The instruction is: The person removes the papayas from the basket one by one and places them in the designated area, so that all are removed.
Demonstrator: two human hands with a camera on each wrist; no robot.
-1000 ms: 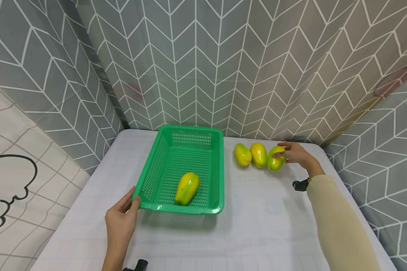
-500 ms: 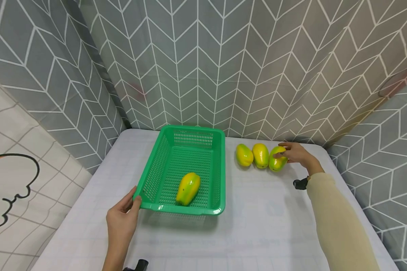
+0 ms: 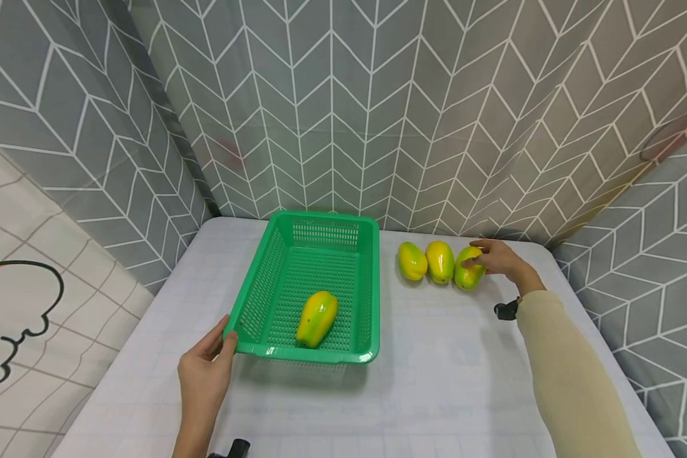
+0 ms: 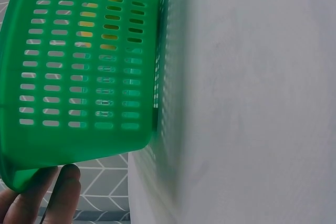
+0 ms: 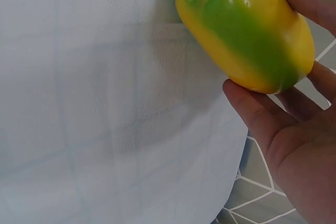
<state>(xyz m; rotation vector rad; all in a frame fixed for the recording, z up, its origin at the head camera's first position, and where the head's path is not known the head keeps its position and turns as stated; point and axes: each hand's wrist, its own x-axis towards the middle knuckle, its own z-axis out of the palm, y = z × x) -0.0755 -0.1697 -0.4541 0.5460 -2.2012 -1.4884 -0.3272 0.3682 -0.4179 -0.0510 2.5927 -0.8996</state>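
Note:
At the near left corner of the green plastic basket (image 3: 372, 305), my left hand (image 3: 207, 372) pinches the rim between thumb and fingers. The left wrist view shows those fingertips (image 4: 67, 179) under the rim, beside the slotted wall (image 4: 63, 140). One yellow-green papaya (image 3: 317, 319) lies inside, near the front end. My right hand (image 3: 500, 261) holds the rightmost papaya (image 3: 467, 275) of a row on the table. In the right wrist view the thumb is on one side of this papaya (image 5: 247, 30), and the fingers reach round its end.
Two more papayas, a left one (image 3: 412, 261) and a middle one (image 3: 439, 262), lie between the basket and my right hand. The white-covered table (image 3: 423, 381) backs onto a grey chevron-patterned curtain (image 3: 349, 127). Similar cloth hangs at both sides.

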